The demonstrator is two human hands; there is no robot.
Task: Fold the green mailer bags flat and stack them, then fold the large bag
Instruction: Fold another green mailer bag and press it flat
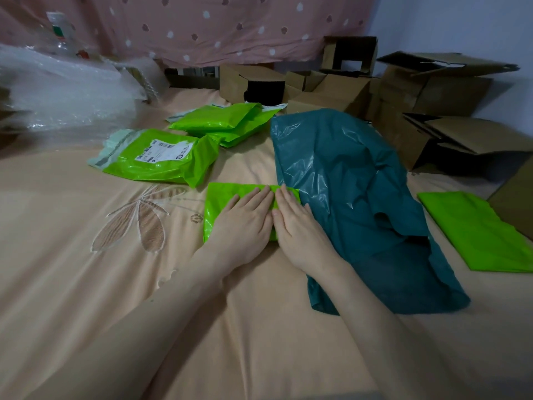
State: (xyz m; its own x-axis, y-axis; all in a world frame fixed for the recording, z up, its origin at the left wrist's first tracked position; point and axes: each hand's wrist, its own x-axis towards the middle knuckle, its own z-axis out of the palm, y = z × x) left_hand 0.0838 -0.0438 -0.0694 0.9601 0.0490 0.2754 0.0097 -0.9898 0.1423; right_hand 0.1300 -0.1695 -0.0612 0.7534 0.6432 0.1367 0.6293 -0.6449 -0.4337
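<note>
Both hands press flat on the folded green mailer (219, 203) at the near centre of the bed (86, 284). The left hand (245, 223) and right hand (300, 229) lie side by side, fingers straight and together, probably to set the crease. The large teal bag (346, 174) lies unfolded just right, its edge under the right hand. Other green mailers (161, 160) wait farther left.

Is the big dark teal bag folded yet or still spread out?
Spread out. The teal bag lies crumpled and unfolded on the bedsheet, beside the right hand.
</note>
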